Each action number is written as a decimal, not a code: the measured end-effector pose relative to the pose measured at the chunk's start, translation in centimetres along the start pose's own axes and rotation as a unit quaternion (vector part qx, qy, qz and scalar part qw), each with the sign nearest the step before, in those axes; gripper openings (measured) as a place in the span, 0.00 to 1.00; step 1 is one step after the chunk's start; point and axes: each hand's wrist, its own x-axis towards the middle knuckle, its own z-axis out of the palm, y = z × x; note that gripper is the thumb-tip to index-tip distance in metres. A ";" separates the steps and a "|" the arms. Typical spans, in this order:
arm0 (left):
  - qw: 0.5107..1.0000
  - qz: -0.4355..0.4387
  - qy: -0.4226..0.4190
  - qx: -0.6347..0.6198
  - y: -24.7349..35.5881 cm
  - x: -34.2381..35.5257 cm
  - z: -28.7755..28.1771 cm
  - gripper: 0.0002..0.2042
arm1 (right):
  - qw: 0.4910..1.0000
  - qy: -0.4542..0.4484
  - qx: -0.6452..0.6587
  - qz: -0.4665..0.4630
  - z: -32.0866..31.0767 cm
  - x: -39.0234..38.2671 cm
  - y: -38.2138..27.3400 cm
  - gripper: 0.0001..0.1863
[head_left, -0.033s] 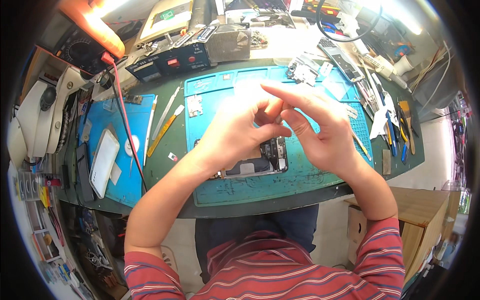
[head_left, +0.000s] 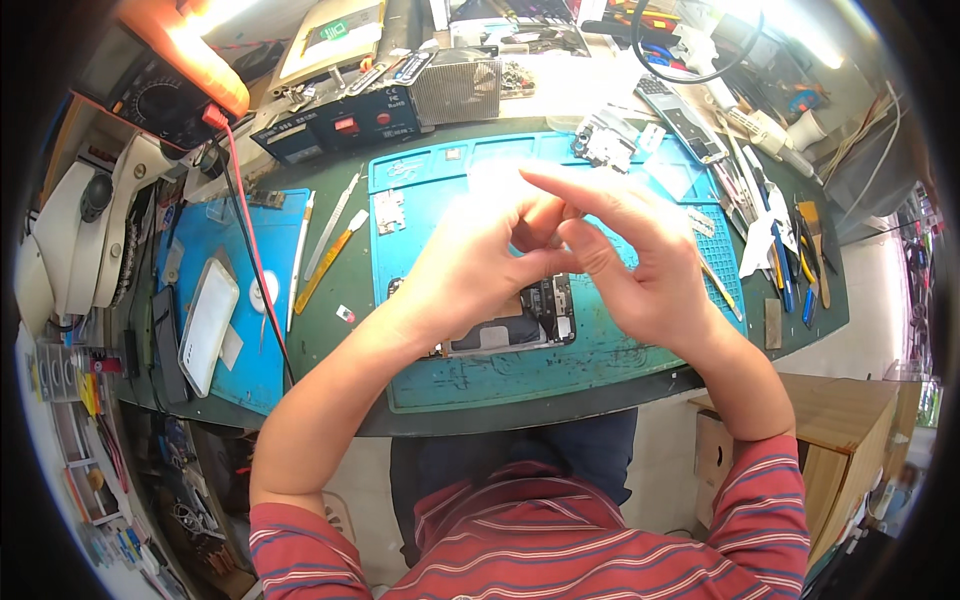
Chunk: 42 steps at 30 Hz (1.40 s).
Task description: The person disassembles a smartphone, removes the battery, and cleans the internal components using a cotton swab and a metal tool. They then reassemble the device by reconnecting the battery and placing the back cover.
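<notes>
Above the blue repair mat [head_left: 620, 370], my two hands meet at the fingertips. My left hand [head_left: 475, 260] is closed in a pinch, and my right hand [head_left: 655, 260] has its thumb and fingers bent against the left fingertips. Something tiny may be between them, but the fingers and glare hide it. Below the left hand lies an opened phone [head_left: 500, 335] with a dark battery and bare circuit parts, partly covered by that hand. A metal phone part [head_left: 390, 212] rests on the mat to the left.
Left of the mat are a yellow-handled knife [head_left: 332, 262], a white phone back [head_left: 210, 325] and a multimeter [head_left: 160, 95] with red and black leads. At the back stands a dark-blue device box [head_left: 350, 122]. Pliers [head_left: 808, 265] and other tools lie at the right.
My right thumb has shifted slightly left, closer to the left fingertips. Otherwise the hands and the things on the bench look the same.
</notes>
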 end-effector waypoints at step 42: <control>0.998 0.057 -0.017 0.030 0.2 -0.3 -1.3 0.24 | 0.997 -0.034 0.045 0.051 -0.7 -0.1 -0.4 0.25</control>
